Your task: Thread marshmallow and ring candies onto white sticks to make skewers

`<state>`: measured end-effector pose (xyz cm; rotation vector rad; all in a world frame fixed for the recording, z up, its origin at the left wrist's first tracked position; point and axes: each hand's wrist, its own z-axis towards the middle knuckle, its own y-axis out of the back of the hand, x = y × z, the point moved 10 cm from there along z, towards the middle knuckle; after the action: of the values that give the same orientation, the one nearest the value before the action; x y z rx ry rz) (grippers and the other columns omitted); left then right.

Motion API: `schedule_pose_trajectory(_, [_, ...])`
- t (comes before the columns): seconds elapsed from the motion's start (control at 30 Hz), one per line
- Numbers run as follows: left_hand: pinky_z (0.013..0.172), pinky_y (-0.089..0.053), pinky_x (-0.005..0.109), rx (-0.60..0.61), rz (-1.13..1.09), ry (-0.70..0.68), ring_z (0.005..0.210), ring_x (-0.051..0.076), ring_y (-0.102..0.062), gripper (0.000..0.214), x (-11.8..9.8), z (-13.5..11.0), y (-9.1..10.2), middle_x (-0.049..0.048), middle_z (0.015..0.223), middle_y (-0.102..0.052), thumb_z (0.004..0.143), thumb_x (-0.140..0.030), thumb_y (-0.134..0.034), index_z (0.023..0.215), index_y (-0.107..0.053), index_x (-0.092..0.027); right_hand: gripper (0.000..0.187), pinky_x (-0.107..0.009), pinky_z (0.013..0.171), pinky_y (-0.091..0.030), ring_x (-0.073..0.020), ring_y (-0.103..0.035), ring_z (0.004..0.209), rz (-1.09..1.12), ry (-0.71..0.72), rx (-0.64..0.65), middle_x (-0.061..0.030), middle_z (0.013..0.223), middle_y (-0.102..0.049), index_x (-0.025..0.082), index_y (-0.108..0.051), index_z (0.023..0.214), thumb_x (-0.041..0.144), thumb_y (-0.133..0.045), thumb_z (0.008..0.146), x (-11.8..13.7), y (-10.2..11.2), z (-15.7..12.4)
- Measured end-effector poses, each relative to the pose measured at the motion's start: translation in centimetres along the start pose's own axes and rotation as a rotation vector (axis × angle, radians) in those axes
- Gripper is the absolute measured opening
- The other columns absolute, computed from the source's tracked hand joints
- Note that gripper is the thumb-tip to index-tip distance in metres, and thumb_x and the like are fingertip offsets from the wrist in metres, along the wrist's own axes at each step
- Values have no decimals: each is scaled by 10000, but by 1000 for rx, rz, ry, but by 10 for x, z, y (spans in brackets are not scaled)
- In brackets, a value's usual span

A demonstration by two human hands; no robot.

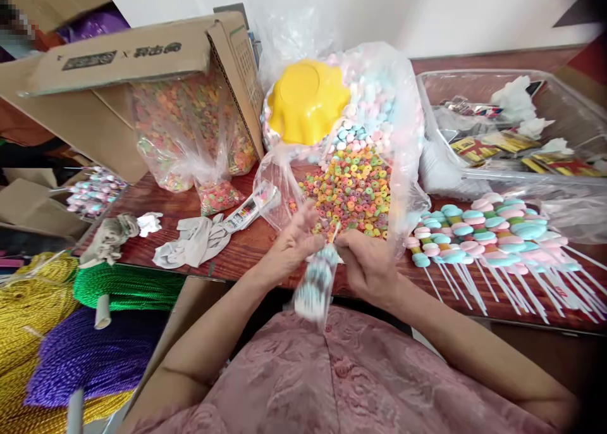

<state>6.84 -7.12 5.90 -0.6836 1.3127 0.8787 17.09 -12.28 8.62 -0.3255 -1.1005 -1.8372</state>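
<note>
A small clear bag of blue and white candy (315, 288) hangs upside down between my hands, blurred by motion, with a thin white stick (337, 230) poking up from its gathered neck. My right hand (370, 263) is closed in a pinch at the neck, beside the stick. On the other side, the thumb of my left hand (294, 241) presses against the neck while its upper fingers are lifted and blurred. Just beyond my hands, colourful ring gummies (355, 187) lie heaped on an opened plastic bag.
A yellow scalloped bowl (308, 99) rests on pastel candies (370, 99). At right are candy skewers (484, 231) and a clear bin (493, 174). A cardboard box (142, 54) with bagged gummies, gloves (194, 241) and coloured cord bundles (95, 352) are at left.
</note>
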Motion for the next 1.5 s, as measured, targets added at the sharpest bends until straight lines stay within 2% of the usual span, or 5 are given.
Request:
schedule_pose_trajectory(0.17, [723, -518, 295, 241, -257, 371, 771, 169, -640, 487, 45, -45, -31, 47, 893, -673, 787, -429, -722, 1193, -617, -182, 153, -281, 563, -347, -155, -475, 597, -103, 152, -115, -23, 649, -545, 211, -528, 767, 153, -426, 866, 13, -10, -6])
schedule_pose_trajectory(0.47, [802, -486, 267, 99, 881, -6, 840, 160, -645, 213, 2, -90, 26, 53, 891, -718, 931, -203, -473, 947, -685, -182, 172, -222, 374, -279, -92, -232, 384, 795, -575, 502, 81, 502, -394, 236, -454, 741, 270, -380, 892, 2, -127, -41])
schedule_pose_trajectory(0.73, [783, -514, 448, 333, 1481, 943, 988, 366, -670, 358, 37, -185, 134, 162, 1075, -711, 785, -230, -621, 1130, -689, -165, 131, -279, 662, -455, -148, -577, 701, 268, -223, 104, -19, 785, -649, 216, -640, 862, 134, -538, 857, -13, -14, -55])
schedule_pose_trajectory(1.03, [782, -501, 349, 623, 1204, -198, 858, 212, -590, 225, 43, -46, -89, 87, 902, -647, 932, -148, -437, 848, -645, -156, 94, -316, 702, -509, -185, -655, 735, -578, -491, -444, -40, 799, -695, 201, -684, 857, 235, -598, 876, -59, 138, -131])
schedule_pose_trajectory(1.5, [695, -428, 367, 348, 1499, -278, 915, 266, -544, 203, 65, -7, -83, 135, 940, -612, 888, -95, -463, 982, -643, -101, 233, -302, 566, -301, -176, -572, 670, -1052, -551, -38, -69, 820, -686, 177, -705, 891, 357, -559, 914, -80, 111, -145])
